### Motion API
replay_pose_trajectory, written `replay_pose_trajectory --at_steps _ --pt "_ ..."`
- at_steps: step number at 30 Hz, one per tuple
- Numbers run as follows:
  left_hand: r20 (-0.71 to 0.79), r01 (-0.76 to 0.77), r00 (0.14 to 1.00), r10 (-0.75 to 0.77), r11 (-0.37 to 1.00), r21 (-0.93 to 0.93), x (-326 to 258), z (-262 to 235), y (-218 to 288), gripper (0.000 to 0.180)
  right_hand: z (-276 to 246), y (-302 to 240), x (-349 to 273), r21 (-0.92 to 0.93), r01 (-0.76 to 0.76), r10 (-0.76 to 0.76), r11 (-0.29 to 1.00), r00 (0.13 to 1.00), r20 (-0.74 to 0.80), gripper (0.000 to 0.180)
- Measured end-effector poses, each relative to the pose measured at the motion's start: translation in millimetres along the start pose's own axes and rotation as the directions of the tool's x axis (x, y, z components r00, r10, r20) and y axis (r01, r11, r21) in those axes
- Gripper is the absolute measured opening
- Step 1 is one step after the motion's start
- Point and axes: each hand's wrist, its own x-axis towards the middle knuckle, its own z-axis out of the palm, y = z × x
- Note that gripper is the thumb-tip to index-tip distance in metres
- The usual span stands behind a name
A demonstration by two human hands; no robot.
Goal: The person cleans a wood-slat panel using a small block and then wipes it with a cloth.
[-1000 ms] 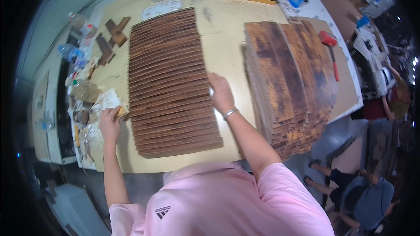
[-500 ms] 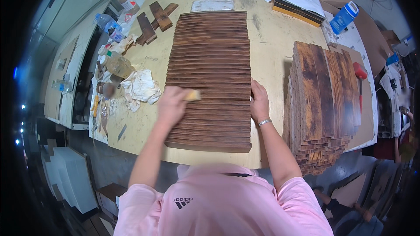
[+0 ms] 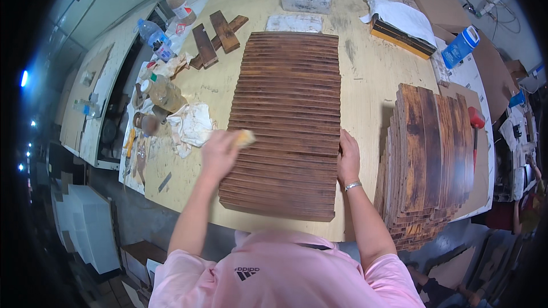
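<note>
A long row of dark brown wooden strips (image 3: 288,108), packed side by side, lies on the table in front of me. My left hand (image 3: 220,153) is closed around a small yellowish pad (image 3: 245,138), sponge or brush I cannot tell. The pad is over the strips near their left edge. Against the right edge of the row rests my right hand (image 3: 349,157), fingers stretched along the side and partly hidden by it. A white stained rag (image 3: 191,128) lies just left of my left hand.
At right stands a tall stack of scorched-looking boards (image 3: 419,154), with a red-headed mallet (image 3: 476,118) beside it. Bottles (image 3: 165,94) crowd the left edge. Loose wood pieces (image 3: 205,45), a white wrapped block (image 3: 306,0) and a blue container (image 3: 459,48) sit farther back.
My left hand has drawn the pad leftward across the strips, nearer their left edge. My right hand stays at the right side. The whole view has shifted, so things appear lower and farther right.
</note>
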Motion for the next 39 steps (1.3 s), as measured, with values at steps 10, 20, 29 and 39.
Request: replay_pose_trajectory --at_steps 10,20,29,39 --pt "-0.066 -0.157 0.986 0.155 0.987 -0.021 77 31 36 0.043 1 -7 1 0.014 -0.021 0.021 1.0 1.0 0.007 0.063" --pt "-0.125 0.044 0.992 -0.032 0.995 0.092 113 12 -101 0.034 8 7 4 -0.272 0.021 -0.038 0.962 0.998 -0.058 0.066" --pt "-0.093 0.022 0.996 -0.013 0.995 0.102 146 41 -98 0.032 13 4 -4 -0.251 -0.018 0.005 0.968 0.999 -0.051 0.072" --pt "-0.127 -0.427 0.904 0.408 0.872 -0.24 236 125 78 0.044 10 6 2 -0.28 0.056 -0.073 0.958 0.996 -0.049 0.069"
